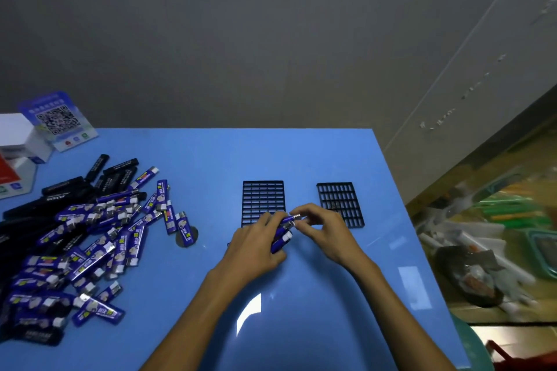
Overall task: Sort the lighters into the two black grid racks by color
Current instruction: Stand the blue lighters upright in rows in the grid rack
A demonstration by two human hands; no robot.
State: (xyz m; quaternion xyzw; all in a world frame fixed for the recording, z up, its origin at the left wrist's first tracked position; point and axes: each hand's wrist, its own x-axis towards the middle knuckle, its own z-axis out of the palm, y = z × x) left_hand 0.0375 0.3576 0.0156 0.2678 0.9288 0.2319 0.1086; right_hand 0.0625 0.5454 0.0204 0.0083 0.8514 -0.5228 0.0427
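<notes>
The left hand (256,245) grips a small bundle of blue printed plastic lighters (281,238); its fingers are curled round them, just above the bright blue tabletop (301,153). The right hand (319,227) pinches the metal head of the top lighter of this bundle with thumb and forefinger, as if to pull it out.

Just behind the fingers of the left hand lies the larger black plastic grid rack (262,199), flat on the tabletop; its near edge is partly hidden by the hands. Just behind the fingers of the right hand lies the smaller black plastic grid rack (339,202), a little turned. I cannot tell if any cell already holds a lighter; the small rack shows a dim spot that may be something.

To do this step well, I think the right hand should draw one lighter free, turn it upright and lower it straight into one cell, while the left hand holds the others firm so they do not slip out.

Far to the left of the fingers is the big mixed heap of blue and black lighters (78,238), with a small white box (15,132) and a blue card with a QR code (57,119) behind it. Between the heap and the hands the tabletop gives free room. To the right of the fingers the tabletop edge is near, beyond the small rack, so that side is less safe.
</notes>
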